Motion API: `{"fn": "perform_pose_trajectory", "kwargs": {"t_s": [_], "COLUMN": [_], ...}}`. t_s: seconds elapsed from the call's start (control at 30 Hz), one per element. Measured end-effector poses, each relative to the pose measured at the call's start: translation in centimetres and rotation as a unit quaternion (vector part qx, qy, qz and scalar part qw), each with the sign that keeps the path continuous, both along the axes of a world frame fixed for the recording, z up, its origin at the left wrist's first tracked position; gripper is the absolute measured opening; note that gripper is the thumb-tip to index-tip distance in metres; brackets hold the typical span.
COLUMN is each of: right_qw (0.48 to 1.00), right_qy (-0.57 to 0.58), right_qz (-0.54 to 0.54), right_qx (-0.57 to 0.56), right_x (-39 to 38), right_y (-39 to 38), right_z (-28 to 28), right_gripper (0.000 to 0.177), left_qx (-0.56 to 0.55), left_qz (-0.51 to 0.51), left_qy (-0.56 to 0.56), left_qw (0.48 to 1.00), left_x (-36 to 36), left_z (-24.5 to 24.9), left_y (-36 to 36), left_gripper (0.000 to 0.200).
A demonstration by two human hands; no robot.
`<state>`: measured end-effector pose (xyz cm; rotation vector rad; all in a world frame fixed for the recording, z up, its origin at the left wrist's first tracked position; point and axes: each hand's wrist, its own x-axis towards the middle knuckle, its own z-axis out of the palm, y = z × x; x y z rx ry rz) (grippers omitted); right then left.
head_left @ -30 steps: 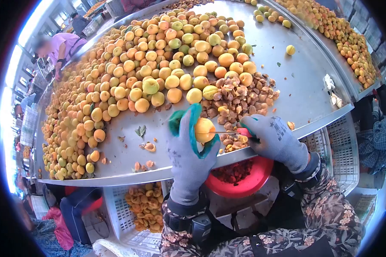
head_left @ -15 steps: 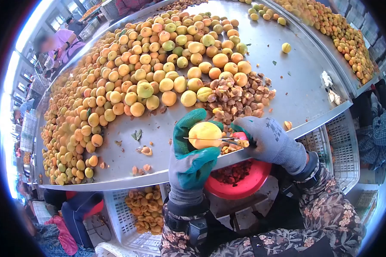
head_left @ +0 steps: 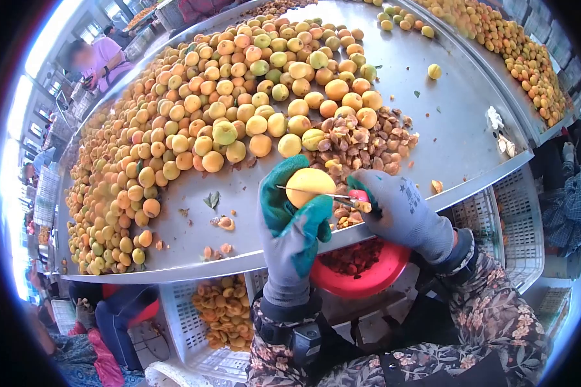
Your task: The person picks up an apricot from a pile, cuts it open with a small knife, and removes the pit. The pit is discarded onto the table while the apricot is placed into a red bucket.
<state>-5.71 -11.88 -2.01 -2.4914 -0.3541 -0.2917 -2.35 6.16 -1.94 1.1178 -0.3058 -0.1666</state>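
Note:
My left hand (head_left: 284, 248), in a grey glove with a green palm, is closed around a yellow apricot (head_left: 310, 180). Across the front of the fruit lies the thin blade of a small knife (head_left: 329, 194). The gloved right hand (head_left: 407, 209) grips this knife, and a bit of its pinkish-red handle shows at the fingers. Both hands are over the near edge of a metal table (head_left: 461, 138). Just beyond them sits a heap of brown apricot pits (head_left: 374, 138), beside a large pile of whole apricots (head_left: 206, 109).
Below the table edge is a red basin (head_left: 374, 280) with dark pieces inside. To its left, a white crate (head_left: 181, 322) contains halved apricots (head_left: 223, 313). More white crates (head_left: 519, 226) stand at the right. Another person (head_left: 103, 61) is at the far left.
My left thumb has moved up against the lower side of the apricot. The blade now slants more, its right end lower. The whole view has shifted slightly.

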Motion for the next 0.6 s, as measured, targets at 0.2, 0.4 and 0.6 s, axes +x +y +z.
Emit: {"fn": "perform_pose_trajectory", "kwargs": {"t_s": [0.2,0.4,0.6], "right_qw": [1.0,0.999,0.933], "right_qy": [-0.009,0.033,0.073], "right_qz": [-0.009,-0.021,0.06], "right_qx": [0.016,-0.019,0.348], "right_x": [0.6,0.6,0.5], "right_y": [0.3,0.8,-0.8], "right_z": [0.0,0.2,-0.3], "right_gripper": [0.042,0.047,0.034], "left_qx": [-0.24,-0.177,-0.164], "left_qz": [-0.089,0.009,0.069], "left_qy": [0.176,0.159,0.172], "left_qw": [0.951,0.971,0.969], "left_x": [0.3,0.8,2.8], "left_z": [0.1,-0.2,-0.5], "left_y": [-0.9,-1.2,0.1], "left_gripper": [0.058,0.062,0.055]}}
